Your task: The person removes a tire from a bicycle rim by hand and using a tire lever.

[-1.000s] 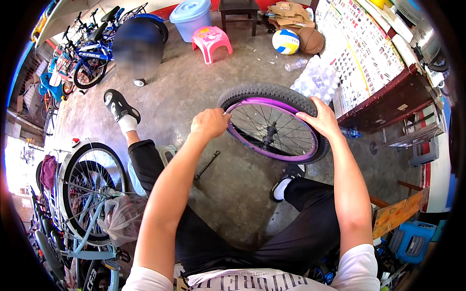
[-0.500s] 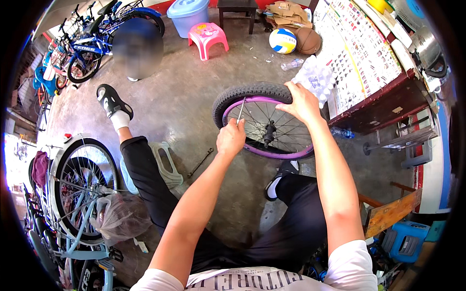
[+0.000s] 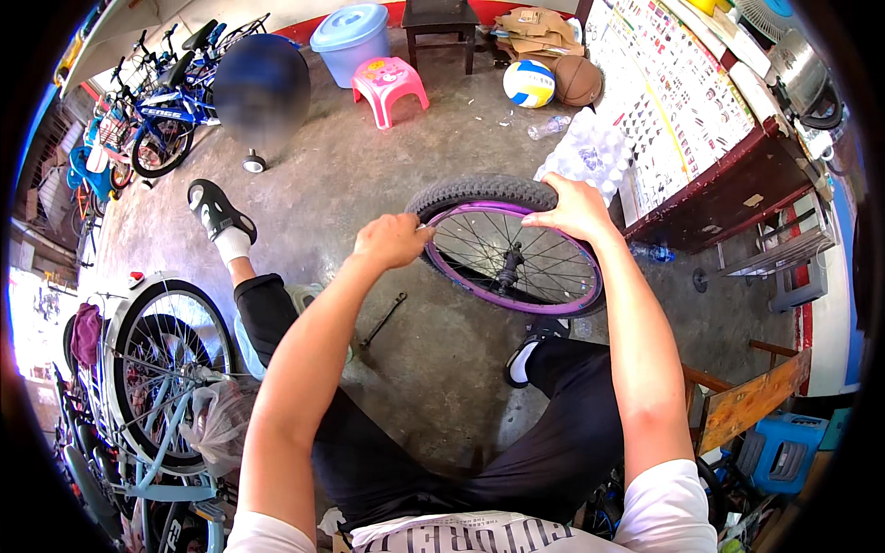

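A bicycle wheel with a black knobby tyre (image 3: 479,189) and purple rim (image 3: 539,306) is tilted between my hands, its dark hub (image 3: 509,267) and spokes facing up. My left hand (image 3: 392,241) is closed at the tyre's left edge, on a thin metal lever that is mostly hidden. My right hand (image 3: 573,212) grips the tyre's upper right, thumb reaching over the rim. A long wrench (image 3: 383,321) lies on the floor between my legs, left of the wheel.
Bicycles stand at upper left (image 3: 171,106) and lower left (image 3: 152,369). A blurred person (image 3: 261,92) is beyond my left foot. A pink stool (image 3: 387,78), lidded bucket (image 3: 348,51) and two balls (image 3: 530,85) sit behind. A display cabinet (image 3: 701,198) and wooden board (image 3: 751,401) flank my right.
Half a second ago my left hand held the lever upright over the rim; it has since swung down and left to the tyre's edge. My right hand moved slightly down.
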Motion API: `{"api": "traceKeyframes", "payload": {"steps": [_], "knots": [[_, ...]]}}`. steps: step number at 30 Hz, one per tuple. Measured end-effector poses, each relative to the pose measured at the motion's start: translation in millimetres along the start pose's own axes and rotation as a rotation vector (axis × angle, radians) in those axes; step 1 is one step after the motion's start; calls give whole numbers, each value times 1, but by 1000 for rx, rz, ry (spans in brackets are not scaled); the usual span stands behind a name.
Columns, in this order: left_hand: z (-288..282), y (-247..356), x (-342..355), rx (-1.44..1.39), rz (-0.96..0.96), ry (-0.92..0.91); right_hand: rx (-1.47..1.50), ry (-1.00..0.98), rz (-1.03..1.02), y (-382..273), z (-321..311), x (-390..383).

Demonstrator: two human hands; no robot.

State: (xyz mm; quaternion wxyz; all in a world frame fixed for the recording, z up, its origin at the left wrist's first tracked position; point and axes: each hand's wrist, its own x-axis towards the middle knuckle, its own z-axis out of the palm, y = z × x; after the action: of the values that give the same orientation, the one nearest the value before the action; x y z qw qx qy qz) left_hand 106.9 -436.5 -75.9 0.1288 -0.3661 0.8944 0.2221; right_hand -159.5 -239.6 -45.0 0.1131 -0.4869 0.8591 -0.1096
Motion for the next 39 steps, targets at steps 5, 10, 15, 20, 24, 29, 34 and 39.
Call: {"api": "traceKeyframes", "payload": {"steps": [5,10,15,20,24,29,34,39], "knots": [[-31,-1,-2,203,55,-38,24,10,-11,8,-1,-5],[-43,-11,5,210,-78,-278,28,46,6,17,1,-11],[-21,-29,13,-14,-140,-284,30,60,-17,20,-1,-18],[3,-39,28,-224,-155,-330,34,71,-19,20,-3,-20],[91,-33,10,-697,-238,-146,68,49,15,19,-5,-20],[165,19,5,-1331,-343,78,-61,-25,13,-5,-5,-15],[197,49,24,-1327,-317,258,-144,120,-147,-21,-4,-9],[226,31,35,-1045,-181,386,-355,39,-67,-55,3,19]]}}
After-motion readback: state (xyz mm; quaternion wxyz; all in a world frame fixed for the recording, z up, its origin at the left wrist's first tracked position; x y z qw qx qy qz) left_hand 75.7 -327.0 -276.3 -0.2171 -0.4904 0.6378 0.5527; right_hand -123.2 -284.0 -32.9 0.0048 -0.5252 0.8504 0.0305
